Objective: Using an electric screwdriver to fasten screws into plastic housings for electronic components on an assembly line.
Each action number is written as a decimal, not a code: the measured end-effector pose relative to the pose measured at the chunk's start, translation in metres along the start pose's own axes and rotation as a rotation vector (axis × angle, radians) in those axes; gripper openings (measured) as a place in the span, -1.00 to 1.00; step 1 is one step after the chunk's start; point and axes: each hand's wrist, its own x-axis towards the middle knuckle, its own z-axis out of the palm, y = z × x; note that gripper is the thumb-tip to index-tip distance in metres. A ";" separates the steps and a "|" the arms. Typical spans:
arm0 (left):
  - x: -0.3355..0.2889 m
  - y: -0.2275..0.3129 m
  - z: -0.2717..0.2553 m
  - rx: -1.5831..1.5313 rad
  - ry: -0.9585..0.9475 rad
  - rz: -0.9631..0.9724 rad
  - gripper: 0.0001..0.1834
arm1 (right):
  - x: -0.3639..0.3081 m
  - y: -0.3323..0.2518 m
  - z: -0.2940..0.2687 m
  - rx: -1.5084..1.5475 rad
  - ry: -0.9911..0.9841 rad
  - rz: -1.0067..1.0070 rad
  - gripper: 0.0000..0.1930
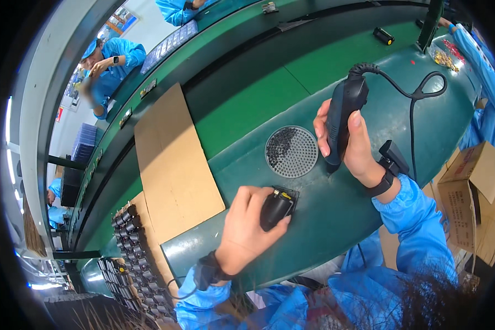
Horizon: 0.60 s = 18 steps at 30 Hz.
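Note:
My left hand (246, 234) grips a small black housing (275, 212) with a yellow piece at its upper end, held low over the green work surface (335, 220). My right hand (358, 144) is wrapped round a black electric screwdriver (345, 115), upright with its tip pointing down. The tip is above the table, to the right of the housing and apart from it. A cable (411, 91) loops from the screwdriver's top toward the right. Beyond the housing lies a round dimpled tray (307, 159), with small black screws gathered on its left side.
A cardboard sheet (173, 165) lies at the left, near rows of black parts (136, 247). Past the table runs a green conveyor belt (291, 91) carrying a black cylindrical part (383, 36). Bagged small parts (444, 58) sit far right; cardboard boxes (461, 209) stand below. Co-workers in blue are around.

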 end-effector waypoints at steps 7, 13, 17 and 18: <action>0.003 0.010 0.029 0.289 -0.051 -0.107 -0.30 | -0.003 0.001 -0.002 0.004 0.007 -0.002 -0.31; -0.018 0.006 0.049 0.337 0.022 -0.062 -0.16 | -0.003 -0.002 -0.001 -0.028 -0.006 -0.018 -0.30; -0.010 -0.010 0.031 0.346 -0.055 0.074 -0.17 | 0.000 -0.002 -0.002 -0.018 -0.016 -0.003 -0.28; -0.003 -0.017 0.018 0.336 -0.139 0.178 -0.19 | 0.000 -0.003 -0.002 -0.011 -0.057 0.012 -0.25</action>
